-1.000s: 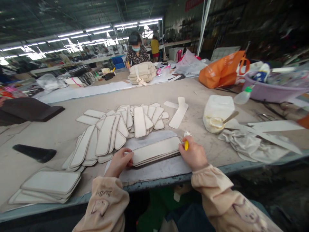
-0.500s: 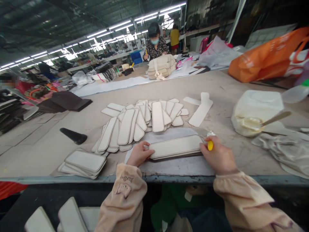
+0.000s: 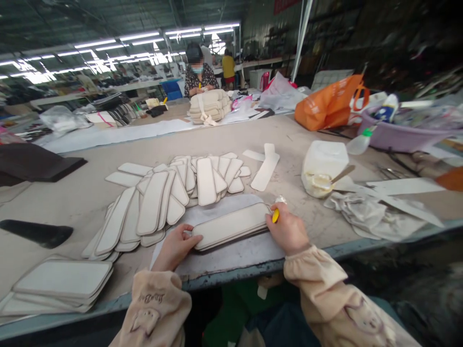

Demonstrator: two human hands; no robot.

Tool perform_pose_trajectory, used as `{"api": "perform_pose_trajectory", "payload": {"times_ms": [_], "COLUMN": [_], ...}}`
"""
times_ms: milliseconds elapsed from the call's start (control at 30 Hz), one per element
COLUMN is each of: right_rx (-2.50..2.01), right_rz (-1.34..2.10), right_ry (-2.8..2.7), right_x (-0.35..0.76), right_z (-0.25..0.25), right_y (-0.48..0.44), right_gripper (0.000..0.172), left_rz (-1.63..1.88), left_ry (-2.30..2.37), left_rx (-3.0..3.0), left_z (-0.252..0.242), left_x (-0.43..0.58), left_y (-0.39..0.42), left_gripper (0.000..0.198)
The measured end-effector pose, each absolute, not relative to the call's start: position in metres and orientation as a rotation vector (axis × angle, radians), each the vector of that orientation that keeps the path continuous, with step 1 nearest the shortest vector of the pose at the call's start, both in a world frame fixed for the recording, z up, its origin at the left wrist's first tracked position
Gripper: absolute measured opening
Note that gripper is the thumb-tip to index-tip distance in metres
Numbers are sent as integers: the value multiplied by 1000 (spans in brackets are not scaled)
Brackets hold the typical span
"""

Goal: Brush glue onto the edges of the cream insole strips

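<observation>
A small stack of long pale panels with rounded corners [image 3: 231, 224] lies in front of me over a grey-white sheet [image 3: 238, 255]. My left hand [image 3: 179, 246] pinches the stack's left end, thumb on top. At its right end, my right hand [image 3: 287, 229] grips the edge and also holds a yellow tool [image 3: 275, 215] whose whitish tip points away from me. Just beyond, many similar panels [image 3: 154, 202] lie in an overlapping heap. Another stack [image 3: 63, 277] rests at the near left.
A white glue jug [image 3: 325, 161] with a stick stands right, near crumpled cloth [image 3: 376, 212]. Behind are an orange bag [image 3: 327, 106] and a purple basin [image 3: 405, 132]. A dark cone-shaped object [image 3: 38, 232] lies left. Across the table, a person [image 3: 198, 77] works behind a tied bundle [image 3: 210, 106].
The view has turned to the right, so the table's contents appear further left and the purple basin shows more. Both hands keep their hold on the stack's ends.
</observation>
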State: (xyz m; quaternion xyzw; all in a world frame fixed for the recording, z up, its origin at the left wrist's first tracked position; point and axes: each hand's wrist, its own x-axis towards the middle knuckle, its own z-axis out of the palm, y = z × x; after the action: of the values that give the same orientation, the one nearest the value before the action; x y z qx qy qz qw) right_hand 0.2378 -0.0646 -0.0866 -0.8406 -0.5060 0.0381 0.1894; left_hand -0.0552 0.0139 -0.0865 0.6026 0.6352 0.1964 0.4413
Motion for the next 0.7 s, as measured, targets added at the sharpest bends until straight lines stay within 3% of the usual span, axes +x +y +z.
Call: {"api": "perform_pose_trajectory", "payload": {"times_ms": [433, 700], "right_rx": [-2367, -2026], "right_rz": [92, -360], "right_ry": [-1465, -1558], "right_x": [236, 231], "right_z": [-89, -80], "right_y": [-63, -73], "right_gripper": [19, 13], "left_rz": [558, 430], "left_ry": [1589, 1701], "left_rx": [1538, 1734], "left_z": [-86, -91], "left_x": [-55, -55], "left_y": [12, 15], "left_gripper": [39, 33]}}
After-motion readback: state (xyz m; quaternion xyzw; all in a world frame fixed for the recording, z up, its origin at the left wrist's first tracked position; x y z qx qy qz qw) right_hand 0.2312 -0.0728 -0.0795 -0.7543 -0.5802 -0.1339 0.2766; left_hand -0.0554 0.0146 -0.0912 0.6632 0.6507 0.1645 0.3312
